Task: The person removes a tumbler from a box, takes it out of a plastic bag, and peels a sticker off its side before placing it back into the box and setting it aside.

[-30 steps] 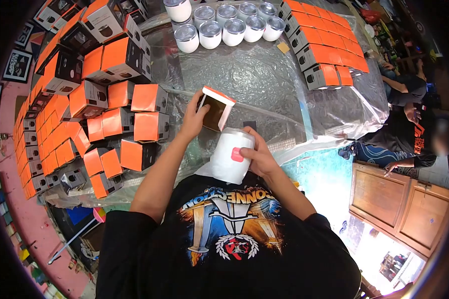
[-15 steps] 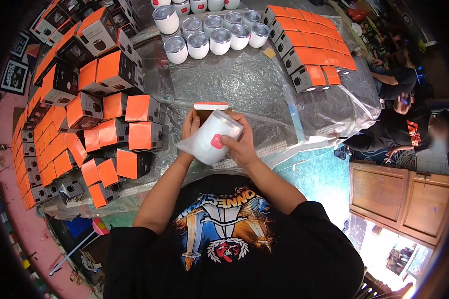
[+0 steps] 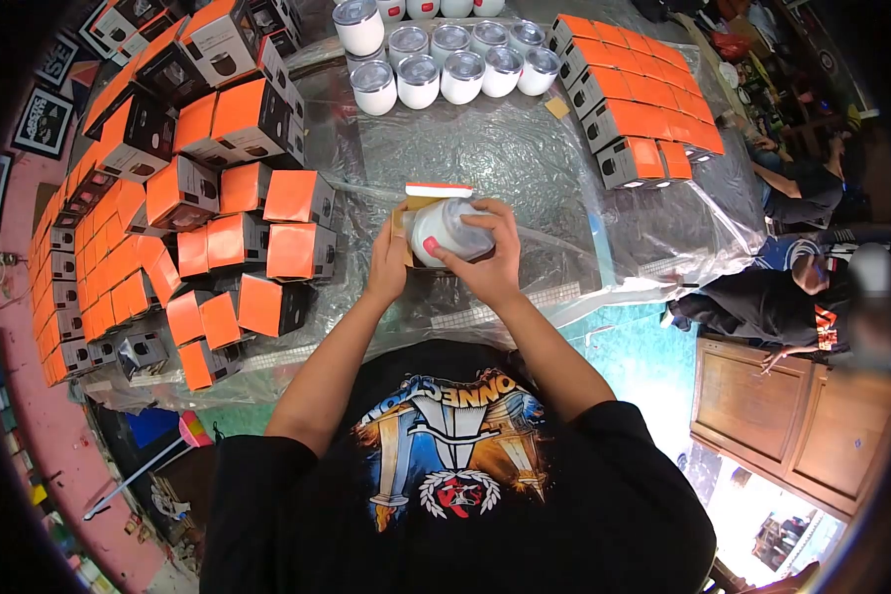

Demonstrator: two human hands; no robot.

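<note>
A white lidded tumbler (image 3: 442,236) with a red label, in a clear plastic bag, is in my right hand (image 3: 497,255). Its fingers curl over the clear lid end and the thumb presses near the label. The tumbler's lower end sits at the mouth of a small carton (image 3: 402,230), whose orange-topped flap (image 3: 439,189) stands raised behind it. My left hand (image 3: 390,261) grips that carton along its left side. Much of the carton is hidden behind the tumbler and the hands.
White tumblers (image 3: 418,83) with clear lids stand in rows at the table's far side. Orange-topped boxes (image 3: 653,99) are packed in a block at right. More boxes (image 3: 301,196) are piled at left. Plastic sheeting (image 3: 475,148) covers the table. Another person (image 3: 762,307) sits at right.
The bagged tumbler has turned upright and moved over the carton's mouth. My right hand has shifted its fingers onto the lid end. The bag's loose tail no longer shows.
</note>
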